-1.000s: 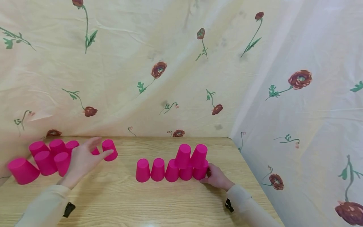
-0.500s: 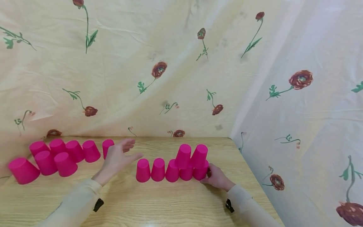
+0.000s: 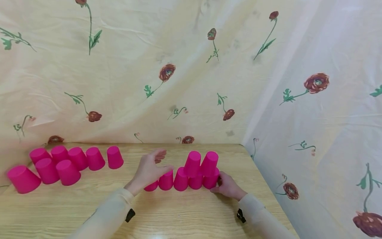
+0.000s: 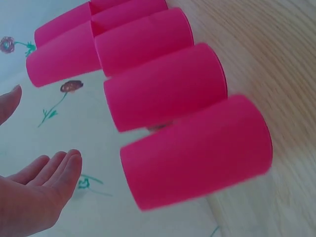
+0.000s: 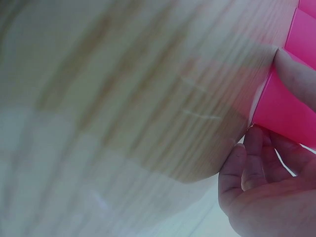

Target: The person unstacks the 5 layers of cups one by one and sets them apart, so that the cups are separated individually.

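Note:
Pink cups stand upside down in a row (image 3: 180,181) near the middle of the wooden table, and two more pink cups (image 3: 210,163) sit on top of the row's right part. My right hand (image 3: 227,186) grips the rightmost cup (image 5: 284,106) of the row low down, thumb on the near side and fingers behind. My left hand (image 3: 149,168) holds nothing, its fingers spread from the thumb, and overlaps the two leftmost cups of the row in the head view. The left wrist view puts this hand (image 4: 39,192) beside the cups' narrow ends, apart from them.
Several more upside-down pink cups (image 3: 68,172) stand in a loose group at the table's left, with one cup (image 3: 115,157) a little apart at its right end. Floral cloth (image 3: 125,83) hangs behind the table (image 3: 185,212) and along its right side.
My left hand has moved right, away from the left group of cups, to above the row's left end. My right hand has stayed at the rightmost cup.

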A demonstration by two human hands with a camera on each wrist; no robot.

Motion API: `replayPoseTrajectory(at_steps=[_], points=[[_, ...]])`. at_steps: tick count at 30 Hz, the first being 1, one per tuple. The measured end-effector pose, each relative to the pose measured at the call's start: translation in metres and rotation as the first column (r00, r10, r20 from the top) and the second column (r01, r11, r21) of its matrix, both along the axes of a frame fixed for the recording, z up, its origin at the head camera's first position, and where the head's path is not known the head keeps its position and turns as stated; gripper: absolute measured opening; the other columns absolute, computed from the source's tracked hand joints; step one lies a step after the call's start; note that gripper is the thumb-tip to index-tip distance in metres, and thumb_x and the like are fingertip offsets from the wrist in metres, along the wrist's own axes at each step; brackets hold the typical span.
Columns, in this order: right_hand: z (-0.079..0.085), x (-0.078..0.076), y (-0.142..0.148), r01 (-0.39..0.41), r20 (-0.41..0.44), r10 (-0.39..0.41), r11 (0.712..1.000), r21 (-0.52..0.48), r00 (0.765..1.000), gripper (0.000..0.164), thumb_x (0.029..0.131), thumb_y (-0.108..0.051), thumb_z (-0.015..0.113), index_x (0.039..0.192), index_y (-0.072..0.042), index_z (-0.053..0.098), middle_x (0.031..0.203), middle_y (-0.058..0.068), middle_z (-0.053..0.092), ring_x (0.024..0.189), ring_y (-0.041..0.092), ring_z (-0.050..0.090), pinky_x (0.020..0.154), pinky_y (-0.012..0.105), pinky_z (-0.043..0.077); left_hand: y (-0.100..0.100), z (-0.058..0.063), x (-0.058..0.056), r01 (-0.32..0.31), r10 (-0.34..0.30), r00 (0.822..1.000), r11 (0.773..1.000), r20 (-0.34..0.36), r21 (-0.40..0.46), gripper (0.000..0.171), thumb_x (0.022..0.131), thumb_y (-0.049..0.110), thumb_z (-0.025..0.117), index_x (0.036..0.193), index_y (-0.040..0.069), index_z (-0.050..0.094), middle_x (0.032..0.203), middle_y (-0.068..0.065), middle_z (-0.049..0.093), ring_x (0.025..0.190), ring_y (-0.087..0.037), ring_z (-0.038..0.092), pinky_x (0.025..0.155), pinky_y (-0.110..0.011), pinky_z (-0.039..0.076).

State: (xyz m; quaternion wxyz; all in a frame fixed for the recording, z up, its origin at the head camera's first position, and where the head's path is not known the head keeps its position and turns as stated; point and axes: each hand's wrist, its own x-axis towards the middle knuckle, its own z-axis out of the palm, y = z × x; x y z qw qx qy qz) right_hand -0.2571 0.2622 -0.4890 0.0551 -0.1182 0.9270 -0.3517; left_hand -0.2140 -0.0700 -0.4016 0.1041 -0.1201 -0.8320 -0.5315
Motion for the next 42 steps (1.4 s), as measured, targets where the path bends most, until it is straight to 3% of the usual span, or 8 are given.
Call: replayPoseTrajectory(at_steps=[11, 18, 28, 33, 42], points=[[-0.001, 0.000, 0.000, 0.011, -0.005, -0.011, 1.000, 0.013, 1.000, 0.058, 0.071, -0.011, 0.085, 0.120, -0.008, 0.054, 0.107, 0.002, 0.059, 0.093, 0.021, 0.055, 0.086, 0.043, 0.049, 0.041, -0.005, -0.013, 0.017, -0.023, 0.994, 0.998, 0.106, 0.060, 0.072, 0.071, 0.031, 0.085, 0.132, 0.010, 0.054, 0.123, -0.006, 0.059, 0.108, -0.026, 0.057, 0.089, -0.040, 0.049], [0.001, 0.001, -0.002, -0.006, -0.015, 0.007, 1.000, 0.017, 1.000, 0.057, 0.071, -0.011, 0.085, 0.119, -0.008, 0.055, 0.104, 0.002, 0.059, 0.090, 0.022, 0.053, 0.084, 0.041, 0.049, 0.050, -0.011, -0.019, 0.044, -0.051, 0.994, 0.997, 0.099, 0.067, 0.074, 0.072, 0.030, 0.084, 0.134, 0.009, 0.051, 0.126, -0.009, 0.056, 0.110, -0.029, 0.055, 0.090, -0.041, 0.049], [0.000, 0.001, -0.001, 0.009, -0.006, -0.009, 0.999, 0.031, 1.000, 0.056, 0.071, -0.012, 0.085, 0.118, -0.008, 0.054, 0.104, 0.002, 0.058, 0.090, 0.021, 0.054, 0.084, 0.041, 0.049, 0.061, -0.008, -0.024, 0.044, -0.049, 0.989, 0.998, 0.139, 0.035, 0.082, 0.069, 0.033, 0.086, 0.138, 0.011, 0.048, 0.130, -0.009, 0.053, 0.113, -0.031, 0.053, 0.087, -0.041, 0.050], [0.001, 0.001, -0.001, 0.003, -0.020, -0.002, 1.000, 0.026, 1.000, 0.059, 0.070, -0.012, 0.086, 0.119, -0.009, 0.054, 0.106, 0.002, 0.059, 0.091, 0.021, 0.054, 0.084, 0.041, 0.049, 0.070, -0.010, -0.025, 0.074, -0.073, 0.990, 0.997, 0.125, -0.001, 0.080, 0.070, 0.034, 0.085, 0.137, 0.013, 0.048, 0.130, -0.007, 0.053, 0.114, -0.030, 0.052, 0.086, -0.040, 0.051], [-0.001, 0.001, 0.001, -0.011, -0.015, 0.012, 1.000, 0.029, 1.000, 0.056, 0.071, -0.014, 0.085, 0.118, -0.007, 0.054, 0.103, 0.002, 0.058, 0.089, 0.021, 0.053, 0.082, 0.040, 0.048, 0.072, -0.014, -0.027, 0.110, -0.110, 0.992, 0.994, 0.068, 0.007, 0.064, 0.074, 0.033, 0.083, 0.129, 0.015, 0.057, 0.111, 0.001, 0.060, 0.101, -0.026, 0.054, 0.081, -0.036, 0.050]])
